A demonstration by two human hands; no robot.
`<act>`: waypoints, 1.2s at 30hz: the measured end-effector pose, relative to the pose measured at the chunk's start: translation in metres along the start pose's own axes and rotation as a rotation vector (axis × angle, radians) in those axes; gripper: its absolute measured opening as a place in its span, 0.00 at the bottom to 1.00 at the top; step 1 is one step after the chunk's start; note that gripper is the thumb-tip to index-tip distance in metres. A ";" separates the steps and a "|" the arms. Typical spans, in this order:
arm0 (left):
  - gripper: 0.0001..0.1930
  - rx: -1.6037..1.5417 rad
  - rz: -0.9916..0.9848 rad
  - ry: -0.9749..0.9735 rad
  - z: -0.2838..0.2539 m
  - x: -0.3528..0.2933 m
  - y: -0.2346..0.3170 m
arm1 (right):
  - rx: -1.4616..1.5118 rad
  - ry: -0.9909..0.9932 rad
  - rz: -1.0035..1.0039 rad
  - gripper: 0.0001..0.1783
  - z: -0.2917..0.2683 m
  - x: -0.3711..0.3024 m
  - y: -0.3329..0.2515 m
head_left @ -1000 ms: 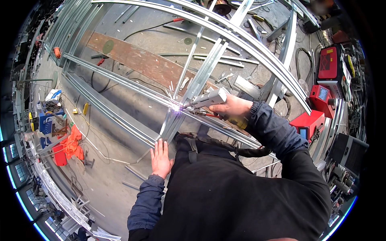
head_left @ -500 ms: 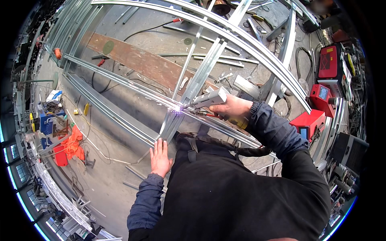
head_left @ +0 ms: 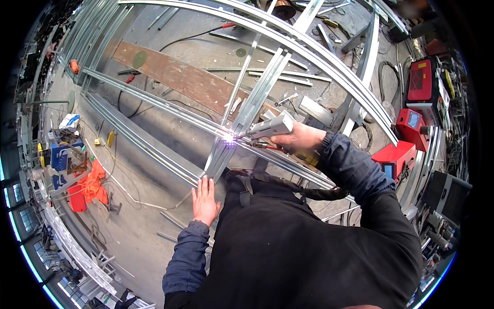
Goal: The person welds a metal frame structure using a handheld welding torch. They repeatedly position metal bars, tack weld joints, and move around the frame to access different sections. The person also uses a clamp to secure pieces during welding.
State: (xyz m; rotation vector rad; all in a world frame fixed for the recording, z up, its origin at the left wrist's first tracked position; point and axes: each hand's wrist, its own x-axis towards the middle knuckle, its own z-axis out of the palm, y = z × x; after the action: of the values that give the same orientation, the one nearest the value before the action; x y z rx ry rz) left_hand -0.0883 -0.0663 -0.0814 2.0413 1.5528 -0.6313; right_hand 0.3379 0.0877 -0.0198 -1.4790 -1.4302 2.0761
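Note:
My right hand [head_left: 299, 138] is wrapped round the grip of a silver-grey welding torch [head_left: 271, 127]. The torch's tip points left at a joint where metal rails cross, and a bright violet-white spark [head_left: 229, 138] glows there. Beneath the torch runs a long galvanized steel rail [head_left: 170, 109], crossed by a broad metal profile [head_left: 256, 98]. My left hand [head_left: 206, 202] lies flat with fingers stretched out, its fingertips at the near end of the frame's lower rail [head_left: 149, 147]. Nothing is held in it.
Curved rails [head_left: 329, 54] arch across the far side. A rusty plank [head_left: 175, 77] lies on the floor among cables and offcuts. Red machines [head_left: 399, 157] stand at right. An orange cloth [head_left: 95, 183] and a blue box [head_left: 60, 154] are at left.
The torch and my right hand have shifted very slightly to the right, and the glowing spot with them. My left hand stays in about the same place.

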 end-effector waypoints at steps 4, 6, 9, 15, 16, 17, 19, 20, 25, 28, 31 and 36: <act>0.54 -0.002 0.005 0.006 0.000 0.001 -0.001 | -0.017 0.021 -0.022 0.21 0.001 -0.002 0.003; 0.54 -0.005 0.007 0.005 0.000 0.001 -0.001 | -0.022 0.026 -0.027 0.22 0.002 -0.004 0.003; 0.54 -0.005 0.001 -0.009 -0.002 0.001 -0.001 | -0.009 0.010 -0.009 0.25 0.002 -0.007 -0.002; 0.55 -0.006 0.007 -0.022 -0.001 0.004 -0.004 | 0.034 0.031 -0.047 0.25 0.007 -0.009 0.009; 0.55 -0.001 0.015 -0.018 -0.001 0.006 -0.005 | 0.036 0.036 -0.082 0.24 0.012 -0.009 0.010; 0.55 -0.010 0.024 -0.011 -0.001 0.006 -0.009 | 0.046 0.050 -0.085 0.24 0.016 -0.014 0.009; 0.55 -0.019 0.038 0.026 0.005 0.002 -0.013 | 0.079 0.071 -0.091 0.24 0.027 -0.026 -0.002; 0.56 0.001 0.052 0.040 0.008 0.000 -0.016 | 0.080 0.081 -0.076 0.26 0.032 -0.033 -0.007; 0.55 -0.024 0.111 0.058 0.005 -0.001 -0.024 | -0.056 0.276 -0.201 0.30 0.072 -0.060 -0.032; 0.49 -0.005 0.208 0.063 0.004 0.002 -0.043 | -0.055 0.393 -0.240 0.24 0.118 -0.059 -0.048; 0.42 -0.145 0.375 0.126 -0.003 0.001 -0.077 | -0.062 0.393 -0.080 0.21 0.172 -0.055 -0.076; 0.31 -0.689 0.524 0.213 -0.004 -0.007 -0.155 | -0.247 0.395 -0.269 0.31 0.280 -0.029 -0.118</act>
State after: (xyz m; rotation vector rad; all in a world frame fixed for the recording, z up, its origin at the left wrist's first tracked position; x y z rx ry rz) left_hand -0.2394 -0.0337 -0.0909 1.8635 1.0452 0.2954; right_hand 0.0836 -0.0331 0.0977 -1.5701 -1.6507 1.3980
